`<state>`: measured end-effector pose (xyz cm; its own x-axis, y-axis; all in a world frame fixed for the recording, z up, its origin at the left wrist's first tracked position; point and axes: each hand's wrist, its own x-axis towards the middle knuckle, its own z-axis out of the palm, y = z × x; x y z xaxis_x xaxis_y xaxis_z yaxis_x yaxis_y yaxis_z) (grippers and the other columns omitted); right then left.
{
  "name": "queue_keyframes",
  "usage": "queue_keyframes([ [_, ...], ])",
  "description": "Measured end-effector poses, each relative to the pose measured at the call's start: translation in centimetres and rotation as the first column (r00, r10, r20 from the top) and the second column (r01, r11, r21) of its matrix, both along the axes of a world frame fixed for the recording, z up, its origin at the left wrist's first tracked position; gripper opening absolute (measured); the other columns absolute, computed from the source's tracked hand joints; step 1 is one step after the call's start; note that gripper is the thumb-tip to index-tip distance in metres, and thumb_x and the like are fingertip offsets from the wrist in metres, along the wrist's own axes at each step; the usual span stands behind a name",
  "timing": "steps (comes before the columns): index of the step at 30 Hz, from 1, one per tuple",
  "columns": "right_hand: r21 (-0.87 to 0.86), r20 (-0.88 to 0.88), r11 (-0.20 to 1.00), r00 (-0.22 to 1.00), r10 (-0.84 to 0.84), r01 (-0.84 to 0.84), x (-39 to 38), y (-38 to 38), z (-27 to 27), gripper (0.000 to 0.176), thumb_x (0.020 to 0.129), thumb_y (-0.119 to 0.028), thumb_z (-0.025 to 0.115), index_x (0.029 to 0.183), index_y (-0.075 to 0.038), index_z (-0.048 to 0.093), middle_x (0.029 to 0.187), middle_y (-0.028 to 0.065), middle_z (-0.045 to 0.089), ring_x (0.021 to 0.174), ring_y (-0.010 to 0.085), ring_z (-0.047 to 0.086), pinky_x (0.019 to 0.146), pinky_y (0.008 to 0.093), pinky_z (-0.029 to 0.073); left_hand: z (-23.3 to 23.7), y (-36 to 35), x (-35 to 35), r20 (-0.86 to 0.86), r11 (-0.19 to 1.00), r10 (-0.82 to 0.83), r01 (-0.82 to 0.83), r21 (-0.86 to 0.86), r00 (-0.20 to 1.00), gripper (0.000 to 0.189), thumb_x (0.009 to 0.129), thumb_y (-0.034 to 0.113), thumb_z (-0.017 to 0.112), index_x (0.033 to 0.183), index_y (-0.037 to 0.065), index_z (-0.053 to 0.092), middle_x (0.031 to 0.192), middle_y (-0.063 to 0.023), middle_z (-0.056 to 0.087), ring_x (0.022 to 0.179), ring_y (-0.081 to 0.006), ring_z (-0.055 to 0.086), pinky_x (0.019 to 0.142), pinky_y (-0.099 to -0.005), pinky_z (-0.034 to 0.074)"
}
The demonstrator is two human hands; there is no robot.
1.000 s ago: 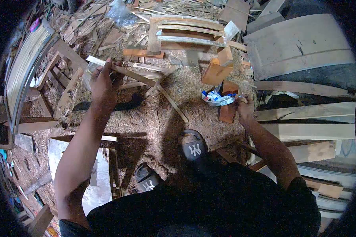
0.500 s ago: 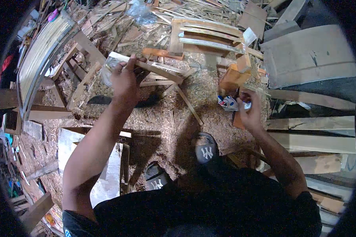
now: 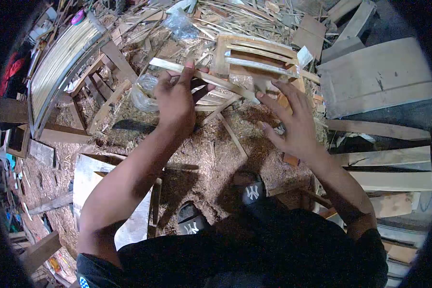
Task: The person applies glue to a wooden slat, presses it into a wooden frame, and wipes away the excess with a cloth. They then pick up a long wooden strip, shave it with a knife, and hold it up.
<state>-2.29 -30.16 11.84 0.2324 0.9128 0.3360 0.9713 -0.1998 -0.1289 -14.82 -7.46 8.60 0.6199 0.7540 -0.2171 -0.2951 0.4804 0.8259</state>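
A thin wooden strip slants across the view, pale at its left end. My left hand is closed around its left part, thumb and fingers pinching it. My right hand hangs by the strip's right end with its fingers spread and the index fingertip right at that end. Behind the right fingers, an orange-brown wooden block shows only in part. Below the strip, more narrow wood strips lie on the sawdust-covered ground.
A slatted wooden frame lies ahead, with a clear plastic bag beyond it. Curved boards and planks are stacked at right. A large curved slatted piece stands at left, and a pale box sits near my left forearm.
My right hand has moved up and left, from beside a small white-and-blue packet to the strip's right end. My left hand has carried the strip to the right. The packet no longer shows.
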Motion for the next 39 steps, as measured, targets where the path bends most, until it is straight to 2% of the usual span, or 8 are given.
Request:
queue_keyframes([
  [1, -0.001, 0.005, 1.000, 1.000, 0.004, -0.004, 0.0, 0.0, 0.1, 0.058, 0.085, -0.037, 0.068, 0.140, -0.028, 0.052, 0.141, 0.0188, 0.044, 0.130, 0.0417, 0.041, 0.107, 0.0551, 0.035, 0.4, -0.2, 0.0, 0.017, 1.000, 0.012, -0.012, -0.018, 1.000, 0.018, 0.099, 0.017, 0.059, 0.102, 0.000, 0.052, 0.093, -0.0162, 0.067, 0.081, -0.0239, 0.069, 0.071, -0.0366, 0.064],
  [5, -0.052, 0.093, 0.999, 0.996, 0.005, 0.000, 0.1, 0.0, 0.6, 0.059, 0.085, -0.038, 0.068, 0.141, -0.029, 0.052, 0.145, 0.0170, 0.041, 0.131, 0.0411, 0.040, 0.108, 0.0551, 0.033, 0.6, -0.4, 0.2, 0.034, 0.999, 0.012, -0.010, -0.052, 0.999, 0.019, 0.099, 0.016, 0.058, 0.103, -0.001, 0.052, 0.095, -0.0171, 0.068, 0.083, -0.0248, 0.069, 0.071, -0.0372, 0.064],
  [6, -0.056, 0.101, 0.998, 0.995, 0.021, -0.016, 0.2, 0.0, 0.7, 0.060, 0.085, -0.039, 0.068, 0.141, -0.030, 0.051, 0.146, 0.0167, 0.040, 0.132, 0.0409, 0.039, 0.109, 0.0550, 0.032, 0.7, -0.3, 0.1, 0.039, 0.999, 0.010, -0.008, -0.043, 0.999, 0.020, 0.097, 0.021, 0.062, 0.103, 0.003, 0.056, 0.096, -0.0147, 0.069, 0.085, -0.0248, 0.069, 0.073, -0.0368, 0.062],
  [7, -0.056, 0.102, 0.998, 0.995, 0.021, -0.015, 0.2, 0.1, 0.7, 0.060, 0.085, -0.039, 0.068, 0.141, -0.030, 0.051, 0.146, 0.0167, 0.040, 0.132, 0.0409, 0.039, 0.109, 0.0550, 0.032, 0.9, -0.3, 0.1, 0.042, 0.999, 0.007, -0.006, -0.034, 0.999, 0.021, 0.096, 0.026, 0.065, 0.102, 0.006, 0.060, 0.098, -0.0123, 0.070, 0.087, -0.0249, 0.069, 0.076, -0.0364, 0.060],
  [17, -0.029, 0.068, 0.998, 0.996, -0.051, 0.053, -0.2, 0.3, 0.4, 0.060, 0.084, -0.040, 0.067, 0.141, -0.029, 0.051, 0.147, 0.0168, 0.039, 0.132, 0.0421, 0.037, 0.109, 0.0557, 0.031, 1.2, -0.6, 0.4, 0.015, 0.999, 0.026, -0.026, -0.025, 1.000, 0.022, 0.096, 0.023, 0.064, 0.107, 0.006, 0.055, 0.100, -0.0133, 0.069, 0.089, -0.0254, 0.069, 0.078, -0.0374, 0.061],
  [21, 0.000, 0.051, 0.992, 0.991, -0.125, 0.125, -0.5, 0.5, 0.4, 0.059, 0.084, -0.041, 0.066, 0.140, -0.028, 0.052, 0.147, 0.0163, 0.039, 0.133, 0.0417, 0.036, 0.109, 0.0555, 0.031, 1.5, -0.9, 0.6, 0.015, 0.999, 0.041, -0.041, -0.007, 0.999, 0.020, 0.097, 0.019, 0.061, 0.106, 0.003, 0.052, 0.099, -0.0170, 0.067, 0.088, -0.0258, 0.069, 0.077, -0.0387, 0.063],
  [25, -0.037, 0.079, 0.992, 0.990, -0.115, 0.118, -0.7, 0.8, 0.9, 0.058, 0.084, -0.042, 0.067, 0.139, -0.028, 0.053, 0.148, 0.0161, 0.039, 0.133, 0.0414, 0.036, 0.109, 0.0555, 0.031, 2.2, -1.4, 0.7, 0.015, 0.996, 0.065, -0.064, -0.065, 0.998, 0.016, 0.099, 0.014, 0.057, 0.102, 0.001, 0.049, 0.095, -0.0189, 0.066, 0.086, -0.0252, 0.068, 0.074, -0.0392, 0.064],
  [39, -0.018, 0.069, 0.996, 0.994, -0.085, 0.086, 0.1, -0.1, 0.1, 0.065, 0.081, -0.041, 0.069, 0.142, -0.030, 0.050, 0.149, 0.0159, 0.036, 0.133, 0.0409, 0.035, 0.109, 0.0566, 0.029, 1.6, -0.7, 0.4, 0.008, 0.999, 0.029, -0.029, -0.044, 1.000, 0.016, 0.100, 0.015, 0.057, 0.101, -0.001, 0.052, 0.094, -0.0169, 0.067, 0.083, -0.0244, 0.068, 0.072, -0.0388, 0.064],
])
